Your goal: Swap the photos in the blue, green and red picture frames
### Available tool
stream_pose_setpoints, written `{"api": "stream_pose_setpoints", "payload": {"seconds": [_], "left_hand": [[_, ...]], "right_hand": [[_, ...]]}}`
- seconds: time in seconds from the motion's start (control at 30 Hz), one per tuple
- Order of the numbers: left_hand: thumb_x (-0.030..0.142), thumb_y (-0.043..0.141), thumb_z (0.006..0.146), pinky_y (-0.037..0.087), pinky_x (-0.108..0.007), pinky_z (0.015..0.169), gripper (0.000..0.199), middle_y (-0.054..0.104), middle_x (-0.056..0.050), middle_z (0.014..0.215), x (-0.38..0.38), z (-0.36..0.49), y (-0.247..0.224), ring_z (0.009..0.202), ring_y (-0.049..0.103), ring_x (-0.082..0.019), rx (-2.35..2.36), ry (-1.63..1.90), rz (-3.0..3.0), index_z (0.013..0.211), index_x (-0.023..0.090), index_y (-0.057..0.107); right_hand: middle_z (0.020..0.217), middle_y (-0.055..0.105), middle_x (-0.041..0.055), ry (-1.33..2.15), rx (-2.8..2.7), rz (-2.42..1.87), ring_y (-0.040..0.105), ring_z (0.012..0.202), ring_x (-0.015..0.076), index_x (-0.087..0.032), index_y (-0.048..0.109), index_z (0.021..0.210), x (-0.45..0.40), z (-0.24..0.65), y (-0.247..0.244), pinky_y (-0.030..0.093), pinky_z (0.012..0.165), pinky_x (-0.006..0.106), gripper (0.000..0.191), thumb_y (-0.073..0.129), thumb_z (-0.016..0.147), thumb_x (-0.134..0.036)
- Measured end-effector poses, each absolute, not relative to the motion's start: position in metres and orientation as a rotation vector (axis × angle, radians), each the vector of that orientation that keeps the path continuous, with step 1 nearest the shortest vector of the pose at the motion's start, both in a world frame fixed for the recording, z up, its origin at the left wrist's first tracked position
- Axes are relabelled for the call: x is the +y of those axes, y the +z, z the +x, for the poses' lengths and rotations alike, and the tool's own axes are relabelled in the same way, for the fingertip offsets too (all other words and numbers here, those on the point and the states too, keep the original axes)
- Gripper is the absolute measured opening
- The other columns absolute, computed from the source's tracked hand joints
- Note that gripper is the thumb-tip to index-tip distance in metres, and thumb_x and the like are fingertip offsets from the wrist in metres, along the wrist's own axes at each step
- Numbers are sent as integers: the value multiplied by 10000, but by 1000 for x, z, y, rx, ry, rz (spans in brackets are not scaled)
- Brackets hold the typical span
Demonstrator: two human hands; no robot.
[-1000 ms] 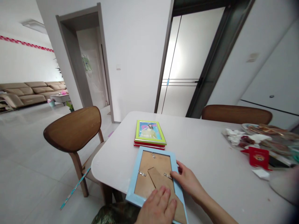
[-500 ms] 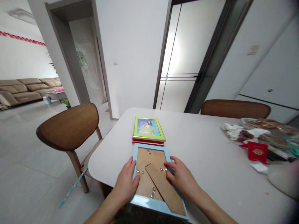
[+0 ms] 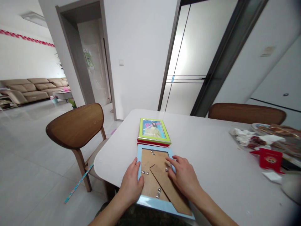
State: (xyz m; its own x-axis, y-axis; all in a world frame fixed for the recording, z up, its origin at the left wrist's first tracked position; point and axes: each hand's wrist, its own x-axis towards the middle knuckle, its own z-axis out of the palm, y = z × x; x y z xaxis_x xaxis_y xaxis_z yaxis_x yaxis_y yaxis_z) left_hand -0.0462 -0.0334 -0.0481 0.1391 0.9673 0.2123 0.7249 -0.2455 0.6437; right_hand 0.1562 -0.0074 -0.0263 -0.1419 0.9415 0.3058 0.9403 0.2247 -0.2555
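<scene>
A light-blue picture frame lies face down at the table's near edge, its brown backing board and slanting stand leg facing up. My left hand grips its left side, with the thumb on top near a small metal clip. On the right side, my right hand has its fingers around another metal clip, the thumb and index finger either side of it. More clips sit at the top and bottom. Beyond the frame lies a stack of picture frames, a yellow-green one uppermost over red.
The white table stretches away to the right. Crumpled tissues, a red card and covered dishes stand at its right end. A wooden chair is at the left, with a patterned blue stick by its leg.
The right-hand clip has turned from level to slanting under my right fingers. My left hand stays on the frame's left side. The whole view has shifted slightly.
</scene>
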Motion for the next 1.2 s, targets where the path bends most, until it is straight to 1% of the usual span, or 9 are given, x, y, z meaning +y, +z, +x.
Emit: {"api": "stream_pose_setpoints", "payload": {"seconds": [0.1, 0.17, 0.27, 0.4, 0.57, 0.73, 0.87, 1.03, 1.2], "left_hand": [[128, 407, 679, 246, -343, 1010, 525, 329, -157, 1304, -34, -46, -50, 1195, 315, -214, 1624, 874, 2041, 1195, 27, 400], [133, 405, 686, 249, -344, 1009, 515, 333, -156, 1302, -34, -46, -52, 1195, 315, -213, 1624, 889, 2049, 1191, 31, 406], [131, 393, 697, 254, -348, 1006, 497, 341, -159, 1297, -34, -46, -54, 1192, 320, -211, 1622, 882, 2072, 1184, 32, 415], [107, 397, 672, 252, -342, 1009, 515, 344, -152, 1297, -33, -46, -55, 1191, 323, -208, 1621, 900, 2081, 1181, 37, 417], [122, 399, 682, 258, -342, 1007, 514, 340, -150, 1299, -34, -46, -54, 1190, 324, -211, 1639, 881, 2071, 1189, 39, 406], [121, 391, 685, 257, -341, 1007, 517, 329, -153, 1304, -35, -45, -54, 1194, 314, -207, 1674, 839, 2078, 1194, 30, 396], [126, 398, 678, 254, -346, 1007, 523, 330, -151, 1305, -35, -45, -55, 1194, 314, -204, 1672, 847, 2062, 1193, 37, 399], [125, 411, 668, 255, -341, 1007, 526, 346, -132, 1300, -35, -46, -54, 1189, 326, -194, 1635, 917, 2029, 1191, 66, 411], [125, 416, 660, 260, -334, 1005, 532, 340, -131, 1303, -36, -46, -51, 1187, 330, -202, 1648, 893, 2004, 1188, 59, 417]], "right_hand": [[1047, 516, 79, 70, -2195, -1537, 435, 966, 219, -220, 605, 950, -14, 129, -18, 348, 802, 333, 248, 493, 729, -229], [919, 551, 59, 206, -2288, -1426, 463, 887, 191, -218, 628, 850, -15, 109, -17, 353, 769, 301, 173, 503, 738, -262], [787, 549, 46, 244, -2352, -1407, 473, 801, 174, -200, 628, 751, -11, 87, -21, 354, 711, 282, 139, 497, 749, -247], [775, 552, 55, 251, -2318, -1433, 478, 796, 171, -172, 608, 728, -2, 82, -24, 360, 727, 289, 139, 472, 754, -190], [1043, 520, 76, 545, -2356, -1243, 439, 1000, 184, -197, 602, 925, -12, 116, -12, 331, 869, 328, 240, 525, 699, -173], [1218, 423, 23, 744, -2549, -1107, 299, 1166, 221, -263, 658, 776, -35, 143, -5, 223, 962, 391, 208, 573, 632, -139], [1127, 490, 41, 714, -2491, -1124, 373, 1104, 216, -239, 658, 697, -39, 139, -6, 253, 940, 387, 83, 580, 670, -237], [1015, 543, 81, 529, -2307, -1322, 486, 937, 165, -179, 604, 938, -5, 132, -7, 365, 830, 284, 257, 460, 765, -302], [820, 568, 85, 160, -2207, -1646, 484, 832, 190, -158, 636, 870, 41, 117, -23, 356, 738, 294, 262, 409, 790, -263]]}}
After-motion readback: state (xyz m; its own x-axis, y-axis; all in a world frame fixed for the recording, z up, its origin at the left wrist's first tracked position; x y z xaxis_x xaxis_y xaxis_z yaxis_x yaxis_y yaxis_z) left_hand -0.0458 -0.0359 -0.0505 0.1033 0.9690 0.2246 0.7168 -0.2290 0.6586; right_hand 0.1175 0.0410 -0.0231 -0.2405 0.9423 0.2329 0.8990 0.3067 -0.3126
